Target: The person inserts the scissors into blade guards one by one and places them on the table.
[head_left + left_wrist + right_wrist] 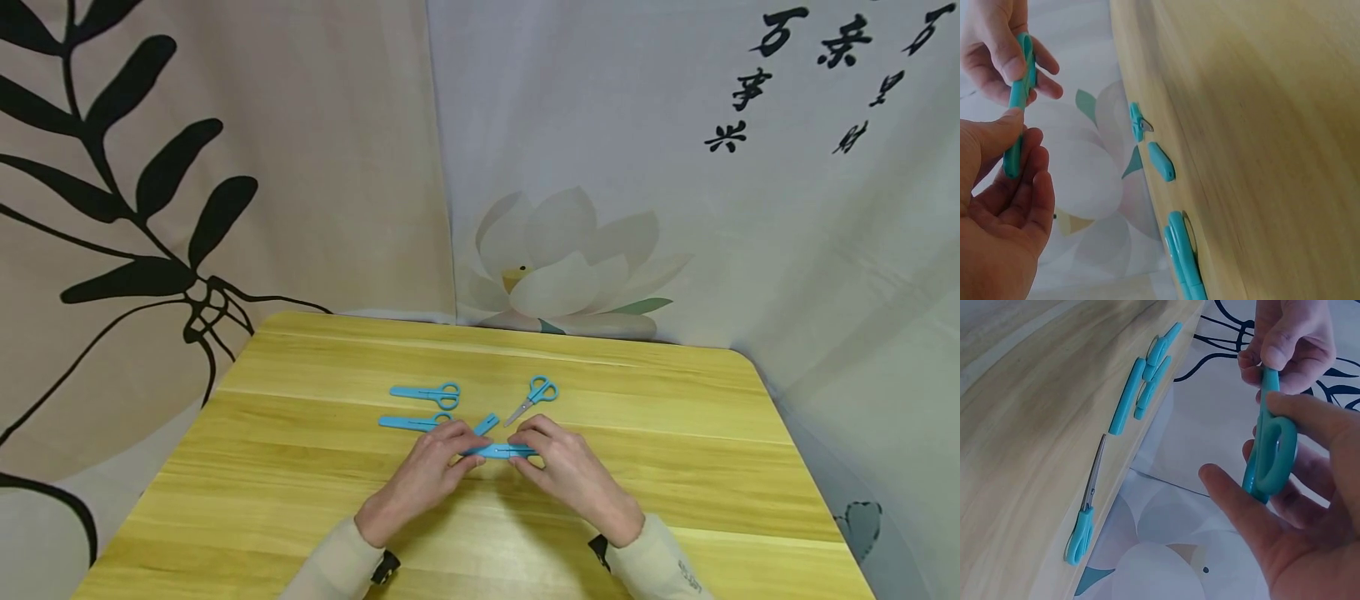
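Both hands hold a pair of blue scissors (501,451) level, low over the near middle of the table, a blue cover over its blades. My left hand (431,462) pinches the covered blade end between thumb and fingers. At the handle loops, my right hand (566,467) grips the other end; in the right wrist view one finger stands off from the scissors. Just beyond the hands lies a loose blue blade cover (487,423). Another pair of scissors (534,396) rests to its right, with bare metal blades pointing toward the loose cover.
Two more covered scissors lie to the left: one farther back (425,394), the other (405,423) nearer, partly behind the left hand. The wooden table (712,483) ends at a printed curtain (360,167) along its far edge.
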{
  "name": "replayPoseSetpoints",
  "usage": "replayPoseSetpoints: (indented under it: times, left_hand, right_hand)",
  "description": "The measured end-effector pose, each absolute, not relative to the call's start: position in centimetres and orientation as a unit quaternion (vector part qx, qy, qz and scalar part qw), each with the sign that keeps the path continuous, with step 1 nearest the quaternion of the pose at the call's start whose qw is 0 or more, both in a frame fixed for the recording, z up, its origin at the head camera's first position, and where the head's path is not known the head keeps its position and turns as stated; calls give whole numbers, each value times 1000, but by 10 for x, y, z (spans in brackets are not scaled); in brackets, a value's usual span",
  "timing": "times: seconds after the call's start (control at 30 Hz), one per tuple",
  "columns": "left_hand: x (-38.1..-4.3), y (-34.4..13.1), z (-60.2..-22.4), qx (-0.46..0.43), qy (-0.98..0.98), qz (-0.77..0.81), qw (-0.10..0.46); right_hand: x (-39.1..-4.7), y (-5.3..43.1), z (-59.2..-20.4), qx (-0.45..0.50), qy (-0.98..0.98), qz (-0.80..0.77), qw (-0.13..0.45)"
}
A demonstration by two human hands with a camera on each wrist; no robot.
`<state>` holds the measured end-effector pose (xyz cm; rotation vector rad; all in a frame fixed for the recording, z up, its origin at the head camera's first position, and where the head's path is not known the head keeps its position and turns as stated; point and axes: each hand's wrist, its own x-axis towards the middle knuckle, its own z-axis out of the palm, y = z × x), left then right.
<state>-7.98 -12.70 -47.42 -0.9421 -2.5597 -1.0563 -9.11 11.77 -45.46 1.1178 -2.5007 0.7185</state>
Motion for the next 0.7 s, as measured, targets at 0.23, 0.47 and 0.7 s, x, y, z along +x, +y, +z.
replayPoseSetpoints:
  times: [0.23,0.47,0.7]
  left_hand:
    - [-80,-126,-474,-314,-874,-354,108]
    - [-79,-123,-471,-296,-895,-323,86]
    - [-80,-124,-473,-309,-893,-312,100]
  right_hand:
    - [-91,117,-455,385,-875,253,148]
    - [-92,117,-458,378,-877,261,142]
    - [-92,116,-464,386,-872,266,142]
